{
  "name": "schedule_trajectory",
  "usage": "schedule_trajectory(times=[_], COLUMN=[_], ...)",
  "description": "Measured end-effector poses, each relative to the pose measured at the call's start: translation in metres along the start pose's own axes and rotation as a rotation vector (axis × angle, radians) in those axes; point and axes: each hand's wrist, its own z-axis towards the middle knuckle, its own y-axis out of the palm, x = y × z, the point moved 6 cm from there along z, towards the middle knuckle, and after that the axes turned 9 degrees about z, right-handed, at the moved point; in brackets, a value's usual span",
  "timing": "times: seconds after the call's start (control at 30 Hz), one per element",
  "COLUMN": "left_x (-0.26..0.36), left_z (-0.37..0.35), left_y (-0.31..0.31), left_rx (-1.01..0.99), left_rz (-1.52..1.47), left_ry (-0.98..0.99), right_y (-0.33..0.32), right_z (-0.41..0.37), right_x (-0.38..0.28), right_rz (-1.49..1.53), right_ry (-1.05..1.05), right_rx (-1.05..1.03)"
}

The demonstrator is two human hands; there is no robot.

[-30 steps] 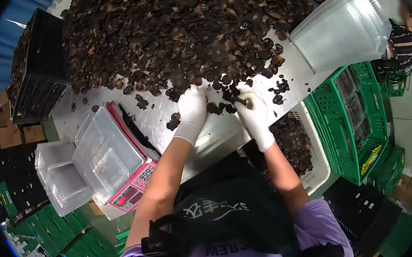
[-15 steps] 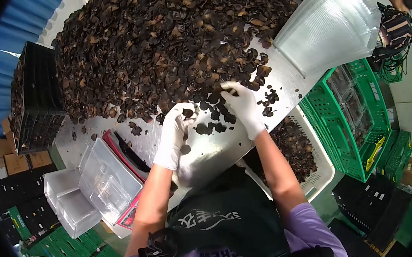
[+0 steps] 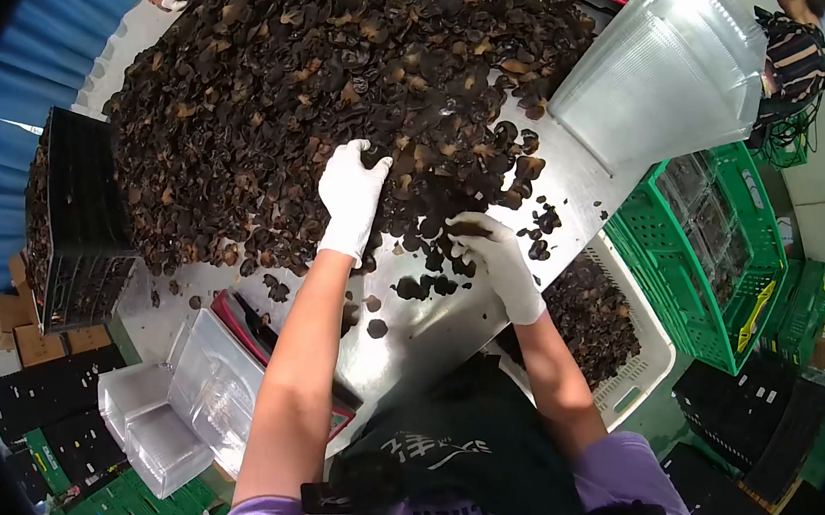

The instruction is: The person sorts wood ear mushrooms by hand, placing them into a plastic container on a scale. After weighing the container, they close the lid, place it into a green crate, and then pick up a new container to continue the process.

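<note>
A large heap of dark brown wood ear mushrooms [image 3: 277,113] covers the metal table [image 3: 455,327]. My left hand [image 3: 351,196], in a white glove, reaches onto the near side of the heap with thumb and forefinger apart; its other fingertips are partly hidden among the pieces. To its right, my gloved right hand [image 3: 500,262] pinches a dark wood ear mushroom [image 3: 469,229] between curled fingers, just above the heap's near edge. Several loose pieces [image 3: 425,286] lie on the bare metal below the hands.
A white basket [image 3: 658,359] of mushrooms stands right of my body, beside a green crate [image 3: 705,248] with packed clear boxes. Stacked clear containers [image 3: 663,73] rest on the table's right corner. Clear tubs [image 3: 163,432] and a black crate [image 3: 90,214] are left. Another gloved person works opposite.
My left hand has moved away from my body onto the heap, its fingers opening from a curled grip. My right hand has come slightly nearer my body and now holds a mushroom piece.
</note>
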Motion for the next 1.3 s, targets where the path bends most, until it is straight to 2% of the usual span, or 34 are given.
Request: schedule_trajectory(times=[0.03, 0.07, 0.13, 0.17, 0.2, 0.27, 0.3, 0.33, 0.4, 0.43, 0.47, 0.53, 0.6, 0.67, 0.77, 0.8, 0.83, 0.87, 0.93, 1.0, 1.03, 1.13, 1.2, 1.27, 1.3], left_x=[0.002, 0.002, -0.002, -0.004, -0.006, -0.029, -0.032, -0.03, -0.022, -0.021, -0.023, -0.026, -0.028, -0.025, -0.019, -0.016, -0.014, -0.011, 0.007, 0.032, 0.04, 0.046, 0.04, 0.031, 0.028], left_z=[0.005, 0.01, 0.013, 0.016, 0.016, 0.013, 0.005, -0.001, -0.016, -0.02, -0.027, -0.039, -0.045, -0.048, -0.043, -0.039, -0.032, -0.024, -0.007, 0.001, 0.003, 0.0, 0.0, -0.003, -0.005], left_y=[0.003, 0.005, 0.001, -0.003, -0.011, 0.001, -0.001, -0.001, -0.007, -0.001, 0.004, 0.013, 0.015, 0.01, 0.006, 0.008, 0.008, 0.009, 0.002, -0.008, -0.001, 0.01, 0.015, 0.015, 0.009], left_rx=[0.006, 0.012, 0.036, 0.078, 0.039, 0.109, -0.128, -0.208, -0.301, -0.326, -0.328, -0.332, -0.391, -0.384, -0.407, -0.409, -0.389, -0.368, -0.364, -0.137, -0.172, -0.16, -0.134, -0.111, -0.079], left_rz=[0.027, 0.054, -0.111, -0.173, -0.33, -0.724, -0.959, -1.269, -1.675, -1.825, -1.944, -2.134, -2.157, -2.123, -2.028, -2.027, -1.866, -1.706, -0.871, -0.098, 0.055, 0.224, 0.238, 0.259, 0.146], left_ry=[0.031, 0.063, 0.002, 0.003, -0.042, -0.067, -0.346, -0.389, -0.519, -0.535, -0.595, -0.713, -0.745, -0.821, -0.832, -0.834, -0.754, -0.674, -0.198, 0.077, 0.21, 0.336, 0.31, 0.284, 0.26], right_y=[-0.002, -0.007, -0.003, -0.003, -0.005, -0.019, -0.025, -0.029, -0.032, -0.023, -0.019, 0.004, 0.018, 0.024, 0.024, 0.016, 0.007, -0.002, -0.018, -0.028, -0.031, -0.046, -0.05, -0.057, -0.06], right_z=[-0.001, -0.002, -0.009, -0.006, 0.002, 0.021, 0.032, 0.042, 0.07, 0.069, 0.07, 0.068, 0.055, 0.027, 0.009, 0.008, 0.007, 0.014, 0.031, 0.044, 0.056, 0.091, 0.122, 0.151, 0.165], right_x=[0.0, 0.001, -0.023, -0.028, -0.032, -0.033, -0.041, -0.048, -0.055, -0.069, -0.068, -0.066, -0.044, -0.03, -0.033, -0.039, -0.045, -0.047, -0.058, -0.074, -0.08, -0.104, -0.115, -0.112, -0.11], right_rz=[0.228, 0.227, 0.552, 0.633, 0.633, 0.372, 0.194, 0.017, -0.307, -0.575, -0.573, -0.906, -0.975, -0.859, -0.841, -0.739, -0.637, -0.586, -0.622, -0.62, -0.64, -0.68, -0.864, -0.936, -0.993], right_ry=[-0.009, -0.012, -0.036, -0.004, -0.005, 0.08, 0.034, -0.01, -0.409, -0.658, -0.66, -0.526, -0.217, -0.315, -0.262, -0.278, -0.294, -0.176, -0.408, -0.442, -0.577, -0.615, -0.47, -0.502, -0.377], right_rx=[-0.06, -0.053, -0.1, -0.125, -0.123, 0.067, 0.135, 0.2, 0.294, 0.37, 0.368, 0.234, 0.077, 0.003, 0.007, 0.056, 0.104, 0.14, 0.243, 0.319, 0.343, 0.421, 0.465, 0.454, 0.411])
